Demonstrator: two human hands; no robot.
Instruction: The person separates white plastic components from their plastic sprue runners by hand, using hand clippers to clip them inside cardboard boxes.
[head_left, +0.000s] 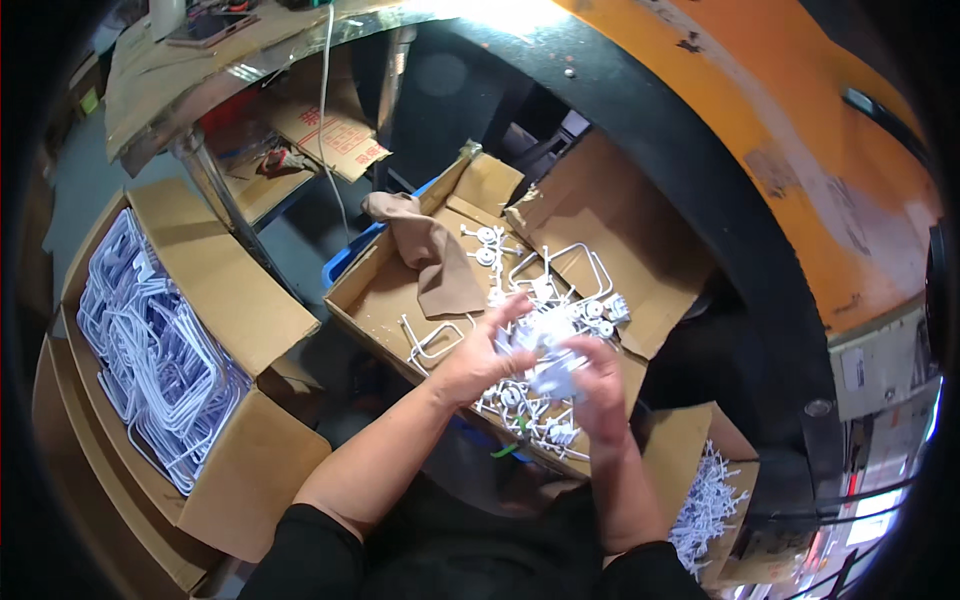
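Note:
Both hands are over a shallow cardboard box (375,290) strewn with small white plastic parts (512,398). Between them is a bunch of white plastic pieces (553,350), smeared by motion, so their exact shape is unclear. My left hand (480,355) curves around the bunch from the left, thumb and fingers bent. From the right, my right hand (600,385) closes on it; its fingers are partly blurred. Bent white frames (435,345) lie in the box near my left hand, and a brown cloth (430,255) is draped inside behind them.
At left stands a tall carton (225,285) full of bent white frames (160,350). Lower right, another carton (655,450) holds many thin white plastic pieces (708,505). An orange machine panel (790,130) with a black edge rises on the right. A worktable (150,90) is at upper left.

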